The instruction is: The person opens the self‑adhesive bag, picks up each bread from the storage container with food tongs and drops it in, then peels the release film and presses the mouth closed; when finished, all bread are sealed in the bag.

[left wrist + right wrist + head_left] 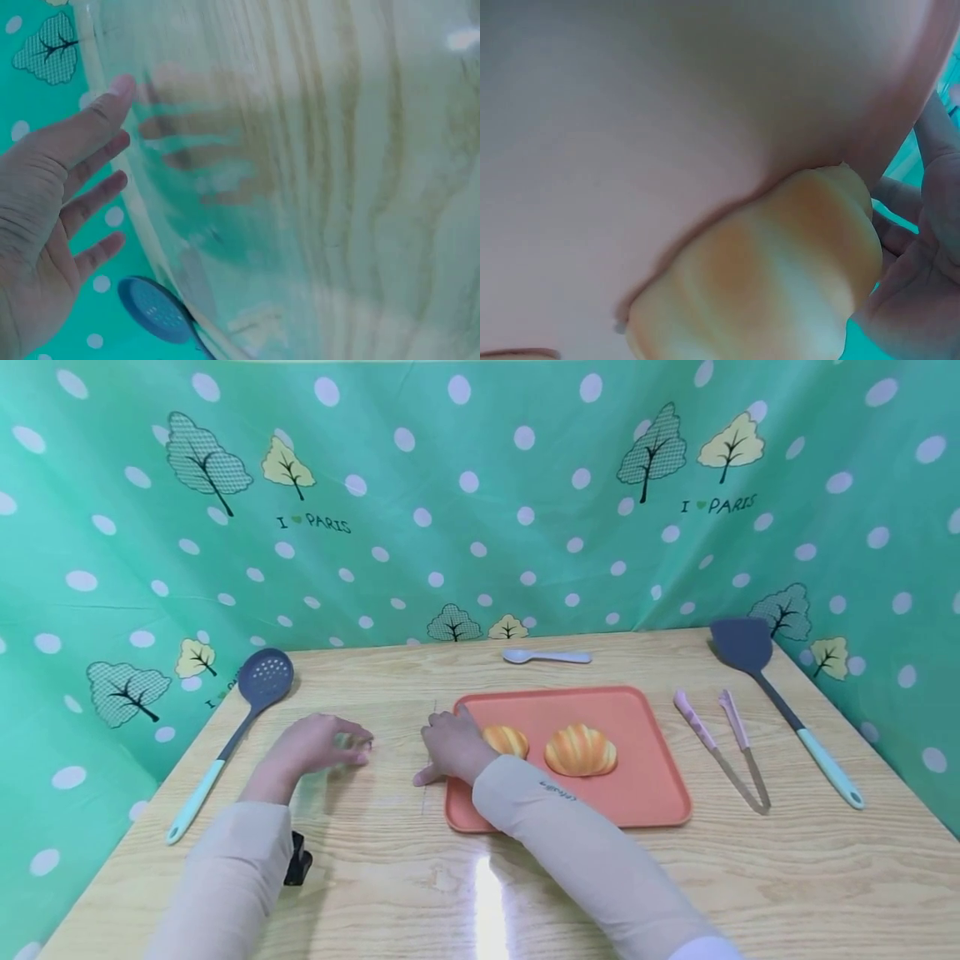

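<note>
My left hand (pixel 326 745) hovers over the left part of the table with fingers and thumb apart. The left wrist view shows its fingers (pixel 97 187) loosely extended, with nothing in them. Beneath lies a clear plastic sheet (pixel 390 797), whose faint right edge runs beside the pink tray (pixel 652 777). My right hand (pixel 453 745) reaches over the tray's left rim to that edge, thumb spread from the fingers. Close by it on the tray is one croissant (pixel 506 742), large in the right wrist view (pixel 765 277) and partly covered by the hand in the head view. A second croissant (pixel 581 750) sits mid-tray.
A slotted skimmer (pixel 266 677) lies at far left. Behind the tray is a small lilac spoon (pixel 547 657). Tongs (pixel 731 752) and a dark spatula (pixel 742 645) with a mint handle lie to the right. A green polka-dot curtain (pixel 480 527) borders the table's back and sides.
</note>
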`<state>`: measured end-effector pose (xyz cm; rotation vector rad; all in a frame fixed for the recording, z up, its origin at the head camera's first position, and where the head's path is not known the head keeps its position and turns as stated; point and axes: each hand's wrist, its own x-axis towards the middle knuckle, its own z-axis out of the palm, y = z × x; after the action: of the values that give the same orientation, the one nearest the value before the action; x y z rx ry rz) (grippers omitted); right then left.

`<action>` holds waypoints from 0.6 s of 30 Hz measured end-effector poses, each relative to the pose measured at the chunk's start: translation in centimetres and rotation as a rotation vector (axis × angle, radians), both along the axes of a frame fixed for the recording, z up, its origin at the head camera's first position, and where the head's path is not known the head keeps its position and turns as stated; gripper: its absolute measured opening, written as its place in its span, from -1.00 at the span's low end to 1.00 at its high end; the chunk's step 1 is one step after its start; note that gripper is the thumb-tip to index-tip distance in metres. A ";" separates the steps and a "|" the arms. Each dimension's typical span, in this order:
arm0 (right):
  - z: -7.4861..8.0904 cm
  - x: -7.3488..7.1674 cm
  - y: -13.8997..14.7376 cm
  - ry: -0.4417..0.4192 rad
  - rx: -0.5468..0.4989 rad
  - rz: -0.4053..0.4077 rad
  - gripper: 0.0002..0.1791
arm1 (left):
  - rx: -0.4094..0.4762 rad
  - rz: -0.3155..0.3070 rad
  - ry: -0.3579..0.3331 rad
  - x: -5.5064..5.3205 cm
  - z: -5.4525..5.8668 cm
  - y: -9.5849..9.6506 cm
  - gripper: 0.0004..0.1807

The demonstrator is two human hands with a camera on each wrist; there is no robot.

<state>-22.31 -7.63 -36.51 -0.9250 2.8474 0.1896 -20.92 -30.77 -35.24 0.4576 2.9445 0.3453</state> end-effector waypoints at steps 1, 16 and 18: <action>0.0 0.0 0.0 -0.003 -0.005 -0.003 -0.16 | 0.002 0.007 -0.005 0.0 0.0 -0.1 -0.56; -0.1 0.0 0.0 0.024 -0.002 0.008 -0.19 | 0.110 0.084 0.066 -0.2 -1.4 -1.2 -0.73; 0.0 0.0 0.0 0.029 0.000 0.008 -0.18 | 0.109 0.076 0.072 -0.2 -1.4 -1.3 -0.76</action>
<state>-22.28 -7.65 -36.53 -0.9419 2.8702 0.2048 -21.11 -32.09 -36.63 0.3788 3.0297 0.5117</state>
